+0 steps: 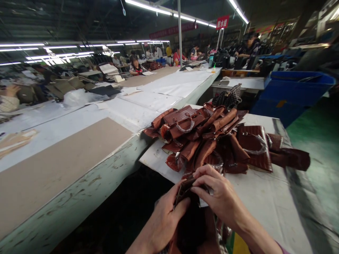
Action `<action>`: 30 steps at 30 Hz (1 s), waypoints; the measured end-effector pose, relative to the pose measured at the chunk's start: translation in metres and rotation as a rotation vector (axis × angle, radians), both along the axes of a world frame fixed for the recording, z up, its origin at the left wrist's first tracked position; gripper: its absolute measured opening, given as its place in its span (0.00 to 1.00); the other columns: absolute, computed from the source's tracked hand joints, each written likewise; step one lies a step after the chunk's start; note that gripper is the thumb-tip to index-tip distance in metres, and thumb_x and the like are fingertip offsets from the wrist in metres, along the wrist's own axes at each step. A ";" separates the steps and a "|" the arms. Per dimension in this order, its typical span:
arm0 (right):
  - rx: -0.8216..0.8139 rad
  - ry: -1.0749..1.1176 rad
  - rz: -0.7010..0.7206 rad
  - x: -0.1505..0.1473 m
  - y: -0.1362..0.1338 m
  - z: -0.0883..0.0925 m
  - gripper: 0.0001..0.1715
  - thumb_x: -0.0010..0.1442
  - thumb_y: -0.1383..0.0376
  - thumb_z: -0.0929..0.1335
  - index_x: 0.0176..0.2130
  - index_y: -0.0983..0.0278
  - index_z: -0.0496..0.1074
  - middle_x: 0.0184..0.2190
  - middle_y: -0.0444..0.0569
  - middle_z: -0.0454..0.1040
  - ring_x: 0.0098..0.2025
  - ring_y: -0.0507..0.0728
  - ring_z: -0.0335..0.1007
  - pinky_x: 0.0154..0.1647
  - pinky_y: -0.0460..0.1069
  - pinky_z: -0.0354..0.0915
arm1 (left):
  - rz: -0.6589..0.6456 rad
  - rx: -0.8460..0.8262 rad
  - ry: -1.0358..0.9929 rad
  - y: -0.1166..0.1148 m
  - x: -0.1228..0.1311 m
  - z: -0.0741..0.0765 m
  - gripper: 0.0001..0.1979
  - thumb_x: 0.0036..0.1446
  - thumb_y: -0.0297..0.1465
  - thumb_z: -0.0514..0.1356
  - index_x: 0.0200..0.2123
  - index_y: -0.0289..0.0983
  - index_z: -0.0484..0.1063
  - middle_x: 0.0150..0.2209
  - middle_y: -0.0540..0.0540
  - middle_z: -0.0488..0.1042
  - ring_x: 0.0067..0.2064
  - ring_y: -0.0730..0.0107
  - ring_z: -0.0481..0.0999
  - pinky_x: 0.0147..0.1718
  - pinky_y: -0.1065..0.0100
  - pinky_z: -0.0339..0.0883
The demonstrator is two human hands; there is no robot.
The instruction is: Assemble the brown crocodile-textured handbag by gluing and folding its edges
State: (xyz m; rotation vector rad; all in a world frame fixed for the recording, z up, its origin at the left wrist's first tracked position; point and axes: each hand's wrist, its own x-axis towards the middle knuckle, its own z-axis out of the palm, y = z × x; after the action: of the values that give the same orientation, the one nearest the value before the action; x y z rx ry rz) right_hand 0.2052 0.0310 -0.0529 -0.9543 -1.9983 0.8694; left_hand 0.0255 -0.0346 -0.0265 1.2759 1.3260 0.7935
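A brown leather handbag (pixel 210 225) is between my hands at the bottom of the view, its dark inside facing me. My left hand (pixel 166 217) grips the bag's upper edge, thumb inside and fingers outside. On the same rim, further right, my right hand (pixel 215 192) pinches the edge between thumb and fingertips. Just beyond them lies a heap of glossy reddish-brown handbags (pixel 190 123), some with handles wrapped in clear plastic. The lower part of the held bag runs out of the frame.
A long white-covered worktable (pixel 124 109) stretches away at left, with a grey-brown board (pixel 69 158) on it. The heap rests on a lower white table (pixel 272 197). Blue bins (pixel 293 93) stand at right on a green floor. Several people work further back.
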 end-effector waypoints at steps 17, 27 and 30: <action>-0.040 -0.034 -0.012 -0.007 0.004 0.005 0.05 0.60 0.68 0.70 0.31 0.61 0.73 0.39 0.44 0.75 0.39 0.53 0.73 0.43 0.47 0.67 | -0.006 0.019 0.067 0.000 0.006 0.013 0.21 0.70 0.36 0.49 0.64 0.44 0.61 0.65 0.51 0.63 0.65 0.61 0.64 0.63 0.63 0.59; -0.031 -0.025 -0.013 -0.008 0.003 0.007 0.07 0.59 0.70 0.70 0.29 0.62 0.72 0.37 0.44 0.75 0.37 0.53 0.73 0.42 0.47 0.67 | 0.045 0.008 0.066 -0.002 0.010 0.011 0.21 0.68 0.33 0.51 0.63 0.44 0.63 0.63 0.51 0.67 0.64 0.60 0.64 0.63 0.62 0.58; -0.041 -0.046 -0.002 -0.006 0.003 0.007 0.07 0.60 0.70 0.69 0.29 0.62 0.71 0.38 0.44 0.75 0.38 0.53 0.73 0.41 0.46 0.66 | 0.026 -0.024 0.021 -0.004 0.008 0.010 0.27 0.61 0.25 0.57 0.63 0.44 0.63 0.62 0.50 0.68 0.63 0.58 0.66 0.61 0.61 0.61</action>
State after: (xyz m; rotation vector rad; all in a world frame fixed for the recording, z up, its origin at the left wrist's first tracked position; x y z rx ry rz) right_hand 0.1992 0.0344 -0.0462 -1.0075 -2.0248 0.8983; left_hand 0.0331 -0.0383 -0.0168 1.2531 1.3682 0.7818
